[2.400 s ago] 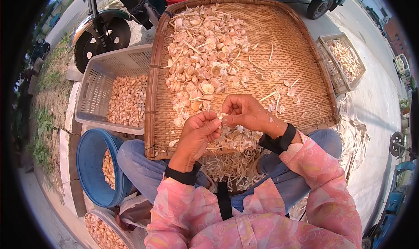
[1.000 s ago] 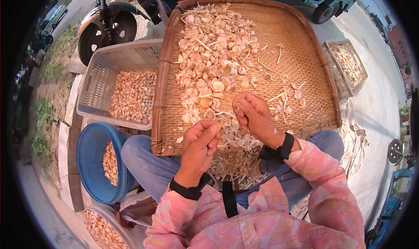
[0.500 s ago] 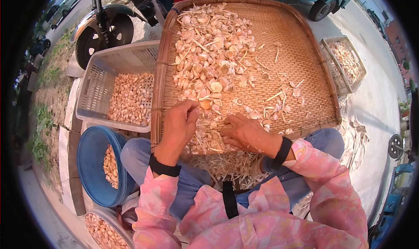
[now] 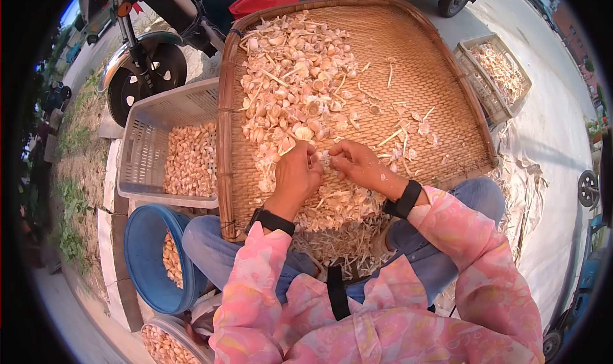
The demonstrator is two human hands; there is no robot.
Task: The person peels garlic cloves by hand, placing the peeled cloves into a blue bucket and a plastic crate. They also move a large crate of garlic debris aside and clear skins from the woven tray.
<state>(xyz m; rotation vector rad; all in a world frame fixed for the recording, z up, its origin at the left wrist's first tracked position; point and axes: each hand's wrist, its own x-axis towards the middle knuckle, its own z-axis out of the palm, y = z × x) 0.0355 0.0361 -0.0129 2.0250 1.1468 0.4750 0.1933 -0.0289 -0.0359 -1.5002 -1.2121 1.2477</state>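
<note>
Both hands hover close together over the near part of a woven bamboo tray (image 4: 408, 51). My left hand (image 4: 295, 178) is closed, thumb against curled fingers; whatever is in the pinch is hidden. Just to its right, my right hand (image 4: 367, 167) is closed too, its fingertips turned towards the left ones, and I cannot make out what they hold. Whitish bits show in the narrow gap between them. Beyond the hands spreads a heap of garlic cloves (image 4: 300, 77) mixed with skins and stalks. Loose garlic skins (image 4: 332, 208) lie at the tray's near edge.
Left of the tray stand a plastic crate (image 4: 143, 153) of cloves, a blue bucket (image 4: 150, 268) with cloves and another filled container (image 4: 167, 343). A crate of scraps (image 4: 498, 74) sits at the right. A vehicle wheel (image 4: 147, 77) is at upper left; garlic waste (image 4: 338, 249) lies below the tray.
My left hand has moved right and my right hand up, so they have come together. The right fingers, spread low over the skins before, are now drawn into a pinch. The view has shifted slightly.
</note>
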